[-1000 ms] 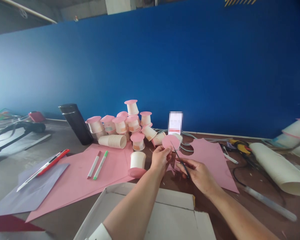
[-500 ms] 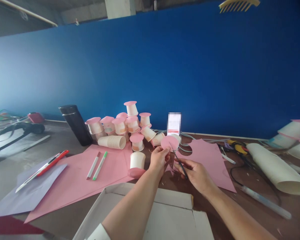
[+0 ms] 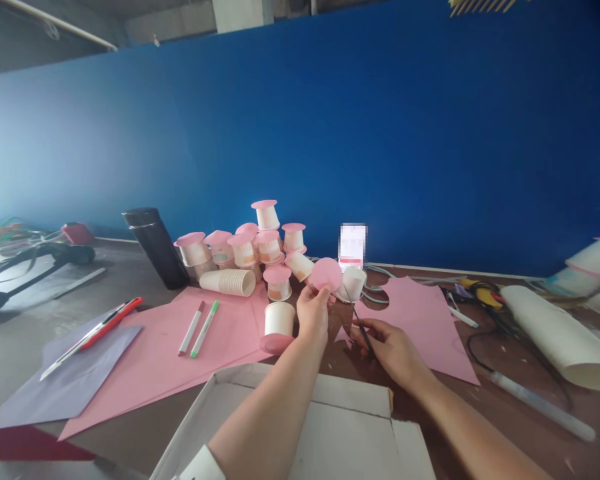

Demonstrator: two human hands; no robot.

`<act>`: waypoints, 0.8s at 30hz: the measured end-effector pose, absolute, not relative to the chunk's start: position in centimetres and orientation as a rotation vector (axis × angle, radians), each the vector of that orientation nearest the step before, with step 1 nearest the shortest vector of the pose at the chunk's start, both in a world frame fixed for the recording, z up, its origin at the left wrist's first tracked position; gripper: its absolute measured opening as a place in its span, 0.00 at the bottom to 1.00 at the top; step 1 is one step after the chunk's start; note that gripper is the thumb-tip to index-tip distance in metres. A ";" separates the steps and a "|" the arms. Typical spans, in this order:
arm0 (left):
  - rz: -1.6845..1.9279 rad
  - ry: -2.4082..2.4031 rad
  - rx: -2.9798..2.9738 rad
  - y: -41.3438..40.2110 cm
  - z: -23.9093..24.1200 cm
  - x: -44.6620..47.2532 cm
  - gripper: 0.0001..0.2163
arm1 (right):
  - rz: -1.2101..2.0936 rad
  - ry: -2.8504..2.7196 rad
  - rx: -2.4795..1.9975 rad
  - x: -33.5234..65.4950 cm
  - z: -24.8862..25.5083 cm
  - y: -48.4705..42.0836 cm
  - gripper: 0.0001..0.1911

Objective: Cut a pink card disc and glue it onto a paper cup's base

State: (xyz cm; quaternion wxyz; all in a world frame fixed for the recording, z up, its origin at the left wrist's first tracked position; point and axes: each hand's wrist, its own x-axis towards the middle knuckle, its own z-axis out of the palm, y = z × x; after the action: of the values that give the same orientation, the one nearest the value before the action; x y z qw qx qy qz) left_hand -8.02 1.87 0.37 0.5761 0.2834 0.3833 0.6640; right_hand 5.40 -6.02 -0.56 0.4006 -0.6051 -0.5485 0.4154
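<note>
Between thumb and fingers, my left hand grips a pink paper disc with a rounded outline. My right hand is closed on dark scissors, their blades pointing up and left, apart from the disc. Behind the blades a white paper cup stands near a bright phone-like screen. Under the hands lies a small pink scrap. To the left of my left forearm, an upright paper cup rests on a pink disc.
Several disc-topped cups are stacked behind, beside nested cups and a black bottle. Pink sheets carry two markers; a red utility knife lies left. A white box sits in front, a white roll right.
My left hand has moved the pink disc left and slightly up, away from the scissor blades. More of the white cup behind now shows. My right hand stays nearly in place.
</note>
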 end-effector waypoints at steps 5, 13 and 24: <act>1.600 0.897 0.774 1.4 1.9 -7.8 0.11 | 0.971 -1.373 -1.556 5.0 -1.2 -5.9 0.21; 1.508 0.881 0.983 -0.6 7.5 -10.4 0.10 | 0.822 -1.506 -1.498 5.2 -1.7 -5.9 0.21; 1.499 0.943 1.106 -4.6 8.5 -20.9 0.10 | 0.788 -1.492 -1.632 5.0 -0.7 -6.0 0.20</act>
State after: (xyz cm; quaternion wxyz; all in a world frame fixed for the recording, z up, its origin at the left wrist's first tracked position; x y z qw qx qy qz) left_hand -20.94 -4.64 8.47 0.5029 0.4578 0.3902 0.6206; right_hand 4.96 -6.03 -0.69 0.3868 -0.6412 -0.5861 0.3094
